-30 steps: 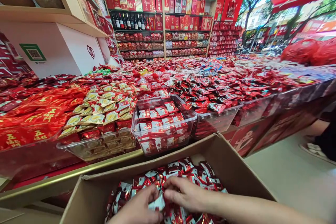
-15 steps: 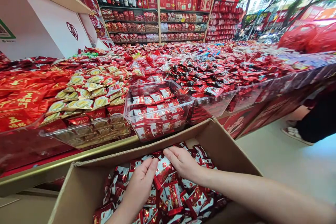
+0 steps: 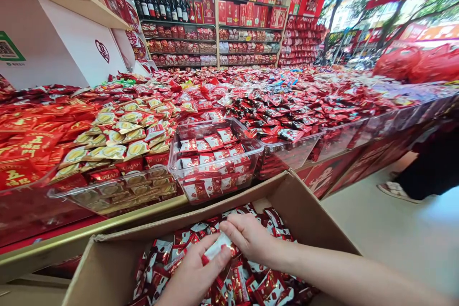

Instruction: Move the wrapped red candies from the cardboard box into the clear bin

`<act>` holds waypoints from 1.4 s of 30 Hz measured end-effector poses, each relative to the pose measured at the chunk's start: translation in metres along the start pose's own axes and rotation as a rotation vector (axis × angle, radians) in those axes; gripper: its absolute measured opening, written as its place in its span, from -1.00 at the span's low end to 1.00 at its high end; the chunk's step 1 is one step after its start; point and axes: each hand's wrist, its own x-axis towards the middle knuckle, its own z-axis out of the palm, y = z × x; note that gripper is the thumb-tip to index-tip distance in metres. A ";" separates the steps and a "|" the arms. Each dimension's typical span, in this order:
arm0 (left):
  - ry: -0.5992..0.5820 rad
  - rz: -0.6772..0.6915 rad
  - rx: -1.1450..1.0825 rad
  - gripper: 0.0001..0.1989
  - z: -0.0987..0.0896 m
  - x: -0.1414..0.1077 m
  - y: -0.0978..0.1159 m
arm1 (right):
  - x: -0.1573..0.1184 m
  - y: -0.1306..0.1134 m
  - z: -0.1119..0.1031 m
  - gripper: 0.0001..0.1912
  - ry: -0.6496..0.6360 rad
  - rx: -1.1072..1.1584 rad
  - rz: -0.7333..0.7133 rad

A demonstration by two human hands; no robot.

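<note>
A cardboard box [image 3: 308, 210] at the lower middle holds many loose red and white candy packets [image 3: 238, 279]. Over these, a red and white packet [image 3: 217, 245] is held between both hands. My left hand [image 3: 202, 265] has its thumb and fingers closed on the packet's left side. My right hand [image 3: 247, 236] is closed at its right end, fingertips close to the left hand. Behind the box, a clear plastic bin [image 3: 215, 172] contains similar packets laid in neat rows.
Clear bins of durian packets [image 3: 125, 148] and red packets [image 3: 28, 148] lie left. Dark red packets [image 3: 279, 117] fill bins to the right. Shelves [image 3: 217, 24] stand behind. A person's sandalled foot [image 3: 398, 190] is at far right.
My hands have come closer together, and the packet between them has turned and lies more within the left hand's grasp. The view has tilted slightly upward.
</note>
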 end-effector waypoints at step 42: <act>-0.035 -0.102 -0.564 -0.41 -0.010 -0.005 0.003 | 0.092 -0.090 -0.113 -0.89 0.244 -0.688 -0.482</act>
